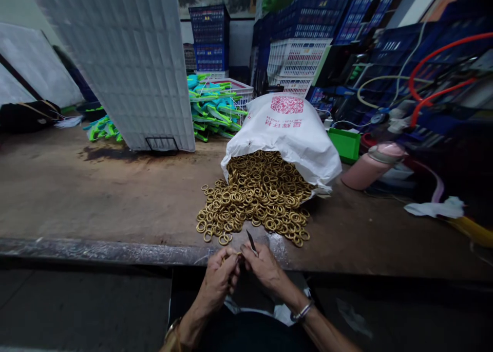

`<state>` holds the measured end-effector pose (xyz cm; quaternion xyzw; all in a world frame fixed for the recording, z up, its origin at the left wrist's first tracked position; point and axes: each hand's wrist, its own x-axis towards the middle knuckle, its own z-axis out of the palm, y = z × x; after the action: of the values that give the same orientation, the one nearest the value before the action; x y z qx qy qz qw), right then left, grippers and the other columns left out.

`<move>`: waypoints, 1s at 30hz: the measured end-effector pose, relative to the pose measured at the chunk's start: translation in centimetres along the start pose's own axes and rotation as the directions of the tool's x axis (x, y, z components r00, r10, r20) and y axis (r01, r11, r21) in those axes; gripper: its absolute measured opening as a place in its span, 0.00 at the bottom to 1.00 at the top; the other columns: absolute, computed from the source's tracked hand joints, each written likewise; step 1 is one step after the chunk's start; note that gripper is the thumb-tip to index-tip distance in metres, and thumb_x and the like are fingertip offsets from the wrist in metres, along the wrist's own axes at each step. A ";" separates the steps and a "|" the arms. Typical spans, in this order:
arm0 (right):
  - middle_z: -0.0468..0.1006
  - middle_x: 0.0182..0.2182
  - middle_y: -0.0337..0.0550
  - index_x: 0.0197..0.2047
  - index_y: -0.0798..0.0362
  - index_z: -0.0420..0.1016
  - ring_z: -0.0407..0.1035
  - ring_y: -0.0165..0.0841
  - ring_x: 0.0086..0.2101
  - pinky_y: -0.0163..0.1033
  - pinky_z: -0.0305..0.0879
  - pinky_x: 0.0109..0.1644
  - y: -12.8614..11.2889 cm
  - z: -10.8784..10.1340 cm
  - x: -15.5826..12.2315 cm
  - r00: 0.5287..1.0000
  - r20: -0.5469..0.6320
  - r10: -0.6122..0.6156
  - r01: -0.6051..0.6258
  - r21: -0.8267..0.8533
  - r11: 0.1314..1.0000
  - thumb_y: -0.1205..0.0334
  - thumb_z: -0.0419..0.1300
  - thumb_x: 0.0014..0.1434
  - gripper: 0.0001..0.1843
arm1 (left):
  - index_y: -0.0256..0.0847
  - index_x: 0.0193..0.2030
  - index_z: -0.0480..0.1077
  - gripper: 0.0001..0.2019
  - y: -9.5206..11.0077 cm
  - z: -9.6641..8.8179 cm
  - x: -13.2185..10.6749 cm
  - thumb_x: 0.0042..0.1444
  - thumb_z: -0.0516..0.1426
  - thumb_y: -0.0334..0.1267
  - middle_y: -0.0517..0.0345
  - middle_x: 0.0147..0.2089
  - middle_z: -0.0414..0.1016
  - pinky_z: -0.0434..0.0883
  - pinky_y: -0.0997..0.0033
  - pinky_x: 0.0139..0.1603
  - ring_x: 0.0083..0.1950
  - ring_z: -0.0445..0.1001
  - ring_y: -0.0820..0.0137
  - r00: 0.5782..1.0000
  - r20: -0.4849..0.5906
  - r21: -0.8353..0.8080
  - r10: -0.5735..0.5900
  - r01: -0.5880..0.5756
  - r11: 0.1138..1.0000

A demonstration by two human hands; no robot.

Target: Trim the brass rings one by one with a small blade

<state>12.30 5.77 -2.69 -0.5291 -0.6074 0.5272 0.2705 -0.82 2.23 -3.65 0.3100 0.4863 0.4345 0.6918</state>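
My left hand [220, 276] is closed, pinching a small gold-coloured ring [239, 255] at the front edge of the bench. My right hand [263, 264] meets it fingertip to fingertip, closed round a small knife [251, 240]. The dark pointed blade sticks up and away from me; its handle is hidden in the fingers. Just beyond both hands lies a heap of gold-coloured rings [252, 203]. They spill from the open mouth of a white sack [285, 136] with red print, which lies on its side.
The brown bench [96, 203] runs across the view. A tall white ribbed panel [127, 69] stands at left, beside blue-green plastic pieces [215, 105]. On the right are a pink bottle [373, 164], a green tray [344, 144] and red hoses [423, 103]. Blue crates [210, 31] are stacked behind.
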 end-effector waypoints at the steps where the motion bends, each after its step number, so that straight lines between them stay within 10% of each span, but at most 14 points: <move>1: 0.61 0.16 0.33 0.20 0.53 0.60 0.55 0.25 0.20 0.32 0.51 0.25 0.0 0.0 -0.1 1.000 -0.001 -0.002 0.002 -0.006 1.000 0.53 0.46 0.56 0.18 | 0.39 0.27 0.60 0.13 -0.1 0.0 0.0 0.51 0.55 0.47 0.68 0.19 0.60 0.51 0.84 0.12 0.14 0.54 0.83 1.000 0.008 0.009 -0.002 0.002 1.000; 30: 0.64 0.20 0.35 0.25 0.54 0.62 0.59 0.26 0.24 0.31 0.55 0.28 -2.4 -1.1 -2.5 0.973 0.061 -0.221 0.224 -0.038 0.974 0.50 0.45 0.59 0.18 | 0.41 0.28 0.56 0.14 1.0 1.3 -2.7 0.50 0.56 0.47 0.69 0.19 0.62 0.51 0.86 0.12 0.13 0.55 0.84 0.996 0.081 -0.139 0.039 -0.028 0.990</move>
<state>13.18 4.08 0.49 -0.4486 -0.6819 0.4945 0.2987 -0.34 0.26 -1.26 0.2877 0.4206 0.4652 0.7238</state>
